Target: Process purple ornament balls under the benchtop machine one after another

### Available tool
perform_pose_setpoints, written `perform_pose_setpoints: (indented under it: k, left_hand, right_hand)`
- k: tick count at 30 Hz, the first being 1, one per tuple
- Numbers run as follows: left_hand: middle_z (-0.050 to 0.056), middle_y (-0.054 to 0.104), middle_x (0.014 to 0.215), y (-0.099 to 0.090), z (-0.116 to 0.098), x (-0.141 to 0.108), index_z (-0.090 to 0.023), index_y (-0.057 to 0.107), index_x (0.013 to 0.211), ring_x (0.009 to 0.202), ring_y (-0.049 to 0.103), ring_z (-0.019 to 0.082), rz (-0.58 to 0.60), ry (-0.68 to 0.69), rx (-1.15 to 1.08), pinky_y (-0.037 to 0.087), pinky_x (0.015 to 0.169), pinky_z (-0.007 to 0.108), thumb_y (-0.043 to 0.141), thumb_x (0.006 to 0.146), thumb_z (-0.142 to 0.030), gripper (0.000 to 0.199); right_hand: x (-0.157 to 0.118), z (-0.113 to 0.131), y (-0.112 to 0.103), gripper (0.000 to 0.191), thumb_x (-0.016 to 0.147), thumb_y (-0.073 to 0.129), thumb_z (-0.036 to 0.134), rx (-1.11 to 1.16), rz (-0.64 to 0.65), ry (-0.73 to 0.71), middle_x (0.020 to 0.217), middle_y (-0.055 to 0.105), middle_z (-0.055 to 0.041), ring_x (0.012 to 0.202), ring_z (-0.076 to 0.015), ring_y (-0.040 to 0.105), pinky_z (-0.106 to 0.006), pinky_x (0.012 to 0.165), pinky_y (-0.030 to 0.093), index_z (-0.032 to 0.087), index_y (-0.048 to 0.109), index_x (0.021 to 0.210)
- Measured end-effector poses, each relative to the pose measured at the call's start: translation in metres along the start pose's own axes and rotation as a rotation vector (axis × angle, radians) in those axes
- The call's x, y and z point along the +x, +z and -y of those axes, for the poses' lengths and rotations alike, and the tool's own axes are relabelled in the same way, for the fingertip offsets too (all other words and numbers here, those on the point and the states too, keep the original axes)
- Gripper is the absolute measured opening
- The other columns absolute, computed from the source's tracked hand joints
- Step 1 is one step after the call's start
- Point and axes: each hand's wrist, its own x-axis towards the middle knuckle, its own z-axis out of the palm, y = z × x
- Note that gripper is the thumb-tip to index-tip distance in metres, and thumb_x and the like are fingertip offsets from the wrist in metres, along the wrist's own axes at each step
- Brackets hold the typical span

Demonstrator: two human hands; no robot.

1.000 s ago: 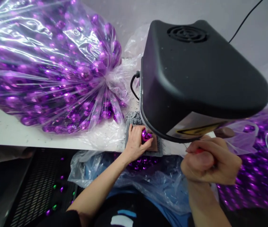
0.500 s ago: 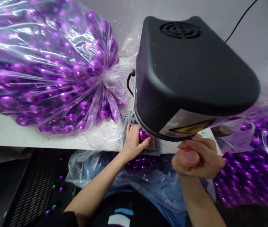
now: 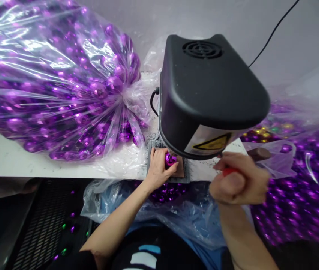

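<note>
My left hand (image 3: 159,165) is closed around a shiny purple bauble (image 3: 171,159), thumb and fingers on either side. It rests on a small brown pad on a grey base plate (image 3: 186,175) at the table's front edge. Directly over the bauble hangs the black housing (image 3: 204,90) of a machine, with a round vent on top and a yellow warning label (image 3: 211,141). To the right of the housing, my right hand (image 3: 239,182) is wrapped in a fist around a red handle (image 3: 229,171), mostly hidden by the fingers and slightly blurred.
A big tied clear bag of purple baubles (image 3: 72,93) fills the left of the white table (image 3: 15,161). More purple baubles (image 3: 302,210) lie in plastic at the right. An open plastic bag (image 3: 105,198) with purple baubles is below the table edge, at my lap.
The black housing has come down, looking smaller and farther from my head. My right hand has shifted slightly right with the red handle. My left hand stays on the bauble.
</note>
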Motion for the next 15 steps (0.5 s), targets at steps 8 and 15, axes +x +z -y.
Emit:
perform_pose_setpoints:
  k: [8, 15]
  left_hand:
    - [0.008, 0.063, 0.113, -0.011, -0.007, -0.015, -0.019, 0.048, 0.121, 0.111, 0.057, 0.024, -0.055, 0.030, 0.008, 0.021, 0.117, 0.054, 0.058, 0.091, -0.033, 0.035]
    - [0.013, 0.059, 0.126, -0.010, -0.019, -0.091, -0.018, 0.044, 0.134, 0.115, 0.056, 0.027, 0.239, 0.350, 0.124, 0.039, 0.106, 0.047, 0.061, 0.089, -0.033, 0.051]
  right_hand:
    - [0.110, 0.019, 0.025, 0.054, 0.094, 0.035, 0.053, 0.134, -0.044, 0.134, 0.059, 0.035, 0.0024, 0.058, 0.0025, 0.032, -0.016, 0.059, 0.024, 0.008, 0.046, 0.068]
    - [0.115, 0.011, 0.036, 0.050, 0.093, 0.042, 0.047, 0.268, -0.032, 0.171, 0.058, 0.020, 0.0037, 0.055, 0.0016, 0.026, -0.019, 0.059, 0.017, 0.010, 0.030, 0.061]
